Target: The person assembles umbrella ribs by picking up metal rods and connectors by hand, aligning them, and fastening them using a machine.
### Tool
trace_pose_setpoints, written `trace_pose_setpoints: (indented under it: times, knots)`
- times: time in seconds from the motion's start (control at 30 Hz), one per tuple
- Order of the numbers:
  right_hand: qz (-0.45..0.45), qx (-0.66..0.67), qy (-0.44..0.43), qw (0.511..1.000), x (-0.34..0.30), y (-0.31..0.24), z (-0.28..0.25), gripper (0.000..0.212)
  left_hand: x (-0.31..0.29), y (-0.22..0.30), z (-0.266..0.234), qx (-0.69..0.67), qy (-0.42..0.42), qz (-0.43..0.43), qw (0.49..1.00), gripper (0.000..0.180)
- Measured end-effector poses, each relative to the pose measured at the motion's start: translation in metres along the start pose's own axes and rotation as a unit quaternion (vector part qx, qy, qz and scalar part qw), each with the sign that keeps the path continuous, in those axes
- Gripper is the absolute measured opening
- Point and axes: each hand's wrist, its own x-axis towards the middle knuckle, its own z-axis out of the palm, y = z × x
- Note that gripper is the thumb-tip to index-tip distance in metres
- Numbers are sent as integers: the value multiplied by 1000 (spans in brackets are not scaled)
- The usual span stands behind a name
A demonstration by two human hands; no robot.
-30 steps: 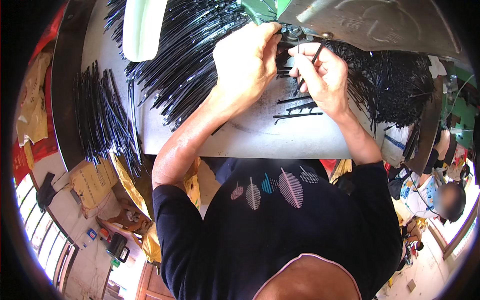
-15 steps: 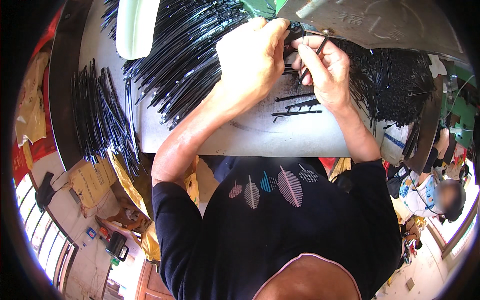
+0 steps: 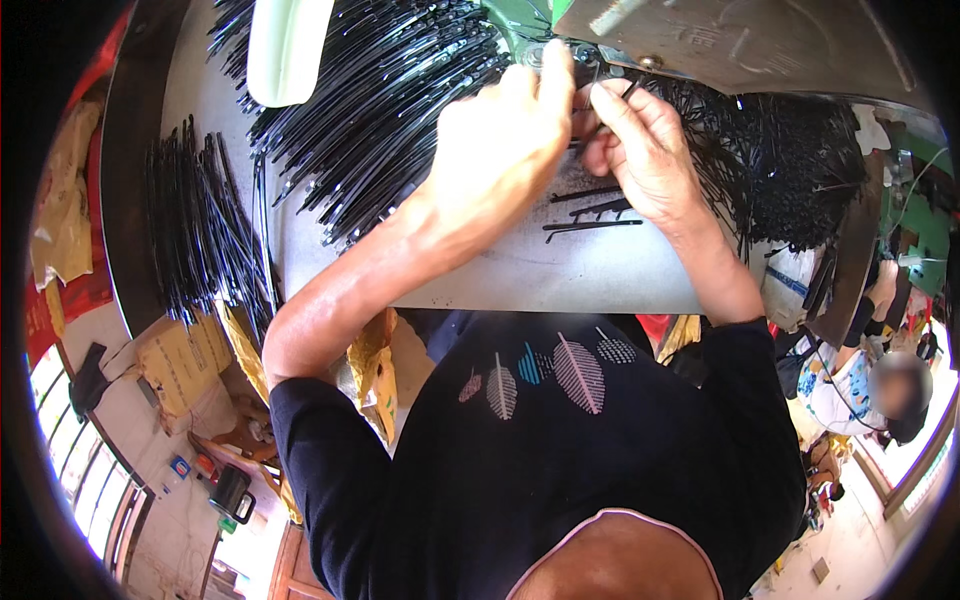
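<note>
My left hand (image 3: 500,140) is over the metal worktable, back upward. Its forefinger stretches toward small metal parts (image 3: 553,52) at the base of a green machine (image 3: 520,22); the other fingers are mostly hidden beneath the hand. Close on its right, my right hand (image 3: 648,150) is closed, pinching a thin black rod (image 3: 632,90) between thumb and fingers. Below the hands lie a few loose black rods (image 3: 594,227). A large bundle of long black rods (image 3: 350,120) spreads left of my left hand. A dense heap of black rods (image 3: 790,165) lies right of my right hand.
A smaller bundle of black rods (image 3: 205,220) overhangs the table's left side. A pale green curved trough (image 3: 288,55) stands above the large bundle. The metal cover (image 3: 750,45) overhangs at upper right. Another person (image 3: 845,390) sits farther right.
My left hand has drawn back slightly from the machine, its forefinger straighter, and the left elbow has swung outward. The rod in my right hand has shifted and now shows less below the fingers.
</note>
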Motion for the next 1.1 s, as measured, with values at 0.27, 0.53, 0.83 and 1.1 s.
trace_pose_setpoints:
  times: [0.27,0.53,0.83,1.1]
  knots:
    - [18,127,-25,991,5,-1,15,30,-20,-25,-28,-535,-204,-314,758,20]
    - [-32,151,-68,986,3,4,11,30,-16,-26,-31,-448,-217,-187,847,17]
    - [-98,271,32,957,-3,4,-40,26,-17,-34,-5,-813,54,-391,428,29]
    - [-152,232,57,959,-2,2,-21,27,0,-6,17,-831,101,-358,414,26]
